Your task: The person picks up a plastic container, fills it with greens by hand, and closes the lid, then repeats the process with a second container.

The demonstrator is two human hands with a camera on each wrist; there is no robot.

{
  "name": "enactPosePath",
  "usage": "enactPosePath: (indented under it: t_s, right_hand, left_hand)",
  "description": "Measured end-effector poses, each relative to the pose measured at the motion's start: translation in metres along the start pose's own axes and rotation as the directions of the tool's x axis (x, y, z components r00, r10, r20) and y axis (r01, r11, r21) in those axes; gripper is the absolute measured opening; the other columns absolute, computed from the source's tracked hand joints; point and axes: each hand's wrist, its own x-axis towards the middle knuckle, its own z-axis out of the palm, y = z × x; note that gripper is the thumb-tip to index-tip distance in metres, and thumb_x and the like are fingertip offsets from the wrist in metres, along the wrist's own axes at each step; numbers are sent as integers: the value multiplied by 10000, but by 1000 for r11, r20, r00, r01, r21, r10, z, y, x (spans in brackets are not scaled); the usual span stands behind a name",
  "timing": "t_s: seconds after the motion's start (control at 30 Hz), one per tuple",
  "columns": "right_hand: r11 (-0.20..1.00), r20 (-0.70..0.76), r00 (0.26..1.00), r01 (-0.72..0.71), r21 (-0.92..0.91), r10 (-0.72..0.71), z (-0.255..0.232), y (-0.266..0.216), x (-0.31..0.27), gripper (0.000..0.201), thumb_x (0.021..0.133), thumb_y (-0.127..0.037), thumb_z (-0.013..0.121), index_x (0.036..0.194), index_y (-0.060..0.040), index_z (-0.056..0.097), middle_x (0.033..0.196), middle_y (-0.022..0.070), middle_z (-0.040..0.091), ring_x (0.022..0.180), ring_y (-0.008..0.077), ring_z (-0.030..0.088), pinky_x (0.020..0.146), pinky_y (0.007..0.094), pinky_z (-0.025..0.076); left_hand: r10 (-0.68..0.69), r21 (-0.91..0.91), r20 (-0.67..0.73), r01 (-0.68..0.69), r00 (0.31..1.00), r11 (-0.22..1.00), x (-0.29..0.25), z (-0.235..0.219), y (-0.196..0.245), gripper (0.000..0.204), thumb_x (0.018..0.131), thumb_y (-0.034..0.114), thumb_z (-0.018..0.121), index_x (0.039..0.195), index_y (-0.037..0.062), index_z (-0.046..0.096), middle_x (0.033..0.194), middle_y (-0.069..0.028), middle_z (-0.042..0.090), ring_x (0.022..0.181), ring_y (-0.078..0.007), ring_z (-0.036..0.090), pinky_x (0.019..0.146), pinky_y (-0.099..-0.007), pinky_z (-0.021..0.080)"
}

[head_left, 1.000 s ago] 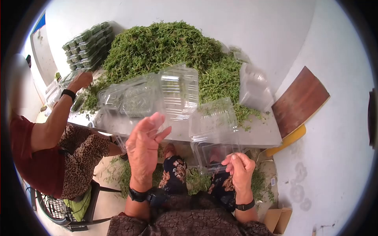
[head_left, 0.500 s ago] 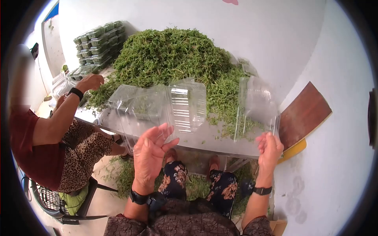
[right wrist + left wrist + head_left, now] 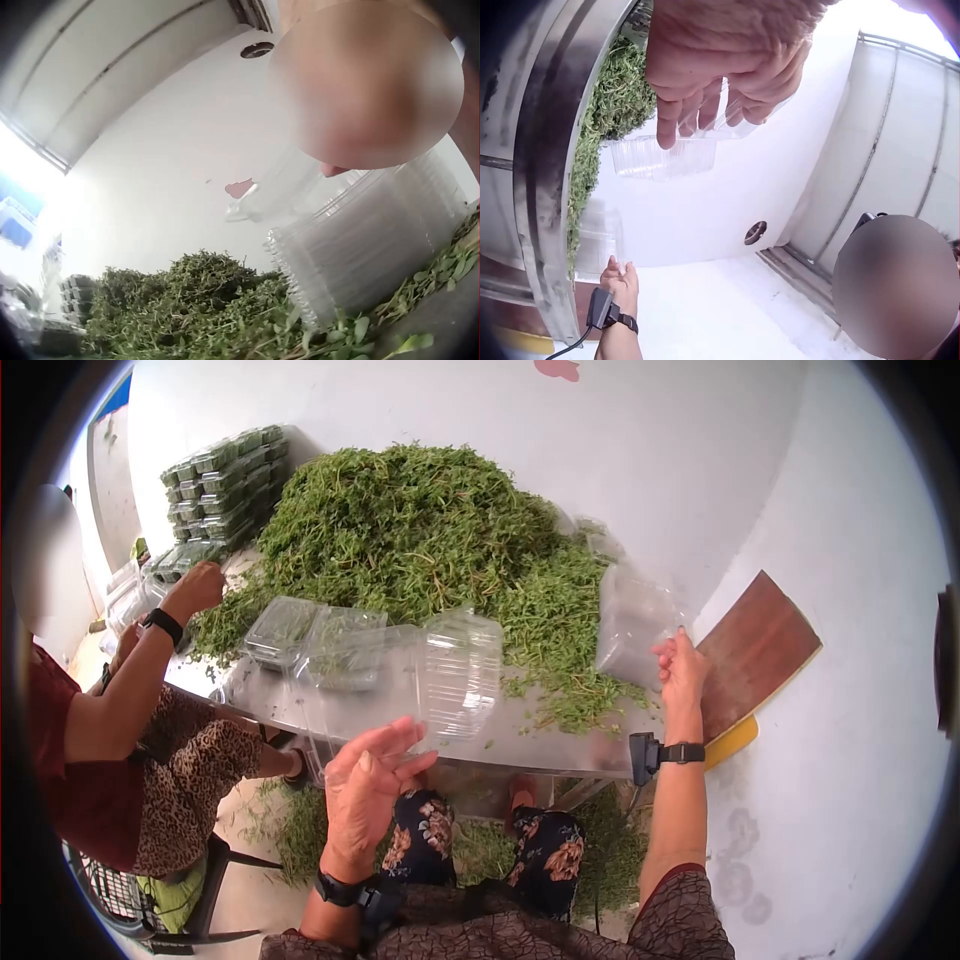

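Note:
My left hand (image 3: 365,795) pinches thin clear plastic packaging (image 3: 460,675) that spreads open above the table's front edge, with a ribbed section on its right. In the left wrist view, the left hand (image 3: 731,64) hangs with fingers pointing down over this plastic. At the right, my right hand (image 3: 682,668) is beside a stack of nested clear containers (image 3: 632,622), index finger raised and the others loosely bent; contact with the stack is uncertain. A blurred patch covers most of that hand's area in the right wrist view, above the stack (image 3: 360,247).
A large heap of green sprigs (image 3: 400,530) covers the back of the table (image 3: 530,735). Filled, lidded boxes (image 3: 225,485) are stacked at the back left. Filled containers (image 3: 280,635) sit at the front left. Another person's hand (image 3: 200,588) reaches in from the left. A brown board (image 3: 755,655) leans at the right.
My right hand has moved from the lower middle up and right to the container stack. The open clear container beside it a second ago is no longer in front of my lap. My left hand still holds plastic.

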Motion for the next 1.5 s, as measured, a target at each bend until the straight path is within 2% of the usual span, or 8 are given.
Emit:
enactPosePath:
  t_s: [0.2, 0.27, 0.5, 0.57, 0.83, 0.97, 1.33, 1.5]
  right_hand:
    - [855, -85, 993, 27, -518, -83, 0, -11, 1, 485, 856, -435, 578, 927, 43, 612, 746, 163, 655, 586, 191, 607, 469, 301, 446]
    - [438, -90, 925, 87, -895, -368, -7, 1, 17, 513, 853, -467, 548, 924, 36, 617, 820, 182, 665, 739, 310, 644, 636, 404, 492]
    - [286, 72, 760, 329, -900, -646, -13, -13, -42, 436, 899, -407, 497, 907, 13, 615, 797, 164, 658, 730, 307, 642, 659, 397, 492]
    - [756, 99, 950, 296, -583, -295, -8, -20, -79, 355, 940, -330, 463, 909, -8, 608, 717, 107, 638, 573, 184, 599, 535, 292, 469]
    - [998, 571, 819, 65, 12, -60, 4, 30, -206, 540, 960, -463, 406, 1077, 48, 540, 763, 143, 642, 557, 148, 592, 497, 229, 457]
    - [998, 720, 692, -56, -32, 62, 6, 40, -226, 634, 944, -531, 414, 1115, 69, 531, 818, 167, 656, 612, 150, 619, 536, 235, 482]
    - [973, 490, 844, -228, -41, 218, 14, 58, -212, 247, 924, -219, 548, 910, 21, 602, 676, 120, 638, 478, 119, 567, 409, 194, 410]
    - [965, 457, 858, -264, 1, 234, 16, 67, -203, 252, 915, -229, 556, 874, 16, 606, 661, 122, 636, 446, 119, 541, 403, 202, 396]
  left_hand:
    - [-29, 28, 74, 27, 997, 999, 2, 3, -1, 423, 919, 295, 574, 1202, -16, 523, 1284, -207, 511, 1222, -389, 471, 953, -534, 456]
    - [-34, 41, 75, 31, 997, 999, 2, 4, 0, 421, 920, 289, 574, 1204, -17, 524, 1283, -207, 512, 1221, -384, 473, 954, -531, 456]
    - [24, 222, 84, -42, 996, 974, 1, 9, 1, 301, 908, 150, 577, 1153, -23, 580, 1289, -201, 511, 1229, -342, 478, 961, -474, 460]
    - [56, 445, 93, -92, 994, 891, 1, 9, 0, 280, 878, 85, 594, 1139, -16, 590, 1289, -192, 512, 1225, -321, 484, 967, -442, 453]
    - [132, 896, 444, -440, 886, -55, 6, 18, -28, 414, 717, -60, 641, 1121, 12, 586, 1336, -196, 446, 1286, -384, 394, 1050, -492, 337]
    - [49, 885, 459, -453, 887, -107, 5, 9, -42, 473, 685, -53, 638, 1146, 22, 565, 1357, -200, 412, 1318, -382, 345, 1081, -515, 285]
    - [-3, 864, 503, -502, 865, 23, 10, 9, -39, 522, 658, -80, 586, 1171, 11, 550, 1359, -236, 392, 1315, -402, 341, 1076, -512, 300]
    - [292, 890, 446, -384, 846, -246, 34, -10, -12, 584, 653, -49, 643, 1219, 14, 514, 1370, -247, 377, 1292, -407, 374, 1064, -533, 306]
